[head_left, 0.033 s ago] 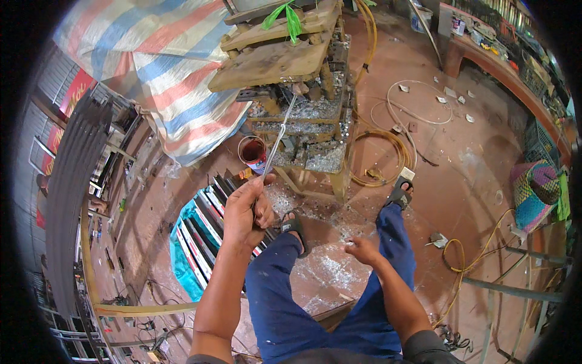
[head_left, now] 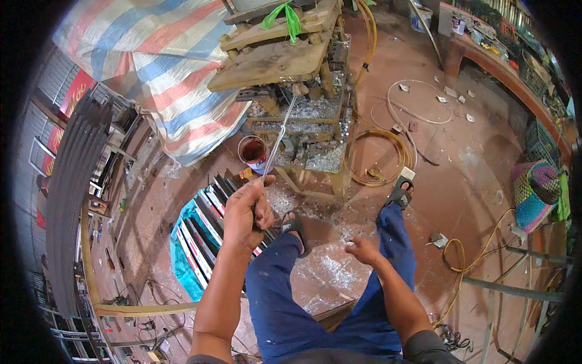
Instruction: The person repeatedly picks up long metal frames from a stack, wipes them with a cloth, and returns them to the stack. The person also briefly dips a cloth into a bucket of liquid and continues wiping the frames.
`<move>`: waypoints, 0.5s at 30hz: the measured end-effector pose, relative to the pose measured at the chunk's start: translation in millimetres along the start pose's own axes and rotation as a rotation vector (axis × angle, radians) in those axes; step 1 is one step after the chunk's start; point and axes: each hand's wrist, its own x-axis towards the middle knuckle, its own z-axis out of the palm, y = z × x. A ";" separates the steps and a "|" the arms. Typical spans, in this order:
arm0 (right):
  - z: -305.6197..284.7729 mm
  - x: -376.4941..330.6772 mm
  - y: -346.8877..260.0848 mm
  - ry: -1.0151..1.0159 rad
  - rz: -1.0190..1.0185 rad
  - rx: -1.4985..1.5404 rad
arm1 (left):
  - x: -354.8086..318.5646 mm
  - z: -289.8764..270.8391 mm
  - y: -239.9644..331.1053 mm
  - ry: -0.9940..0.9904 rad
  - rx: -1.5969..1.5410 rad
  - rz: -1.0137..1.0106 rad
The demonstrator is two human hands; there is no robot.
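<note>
My left hand [head_left: 247,209] is closed round a long thin metal rod [head_left: 277,139], doubled and twisted along part of its length. The rod slopes up and away, its far end reaching beneath a thick brown board [head_left: 270,68] on a heavy stand [head_left: 327,162]. Grey metal scraps [head_left: 309,110] cover the stand's ledges. My right hand [head_left: 362,250] hangs over the floor beside my right leg, fingers curled; whether anything is in them is hidden. Just beyond my left hand stands a paint can [head_left: 252,151], reddish brown inside.
Dark and white bars [head_left: 203,236] lie on teal cloth at left. A striped tarp [head_left: 176,79] drapes beside the stand. Coiled yellow hose [head_left: 388,159] lies to the right. A woven bag [head_left: 536,191], a red bench [head_left: 497,65] and metal frames [head_left: 515,290] line the right side.
</note>
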 end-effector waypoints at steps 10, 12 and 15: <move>8.3 9.2 12.4 -0.031 0.016 0.073 | -0.7 -1.6 12.8 0.076 0.076 0.058; 6.4 8.3 10.0 -0.029 -0.032 0.047 | -0.5 1.4 14.8 0.061 0.056 0.052; 3.9 5.1 4.4 -0.021 -0.021 0.012 | 1.6 4.4 14.3 0.028 -0.044 0.011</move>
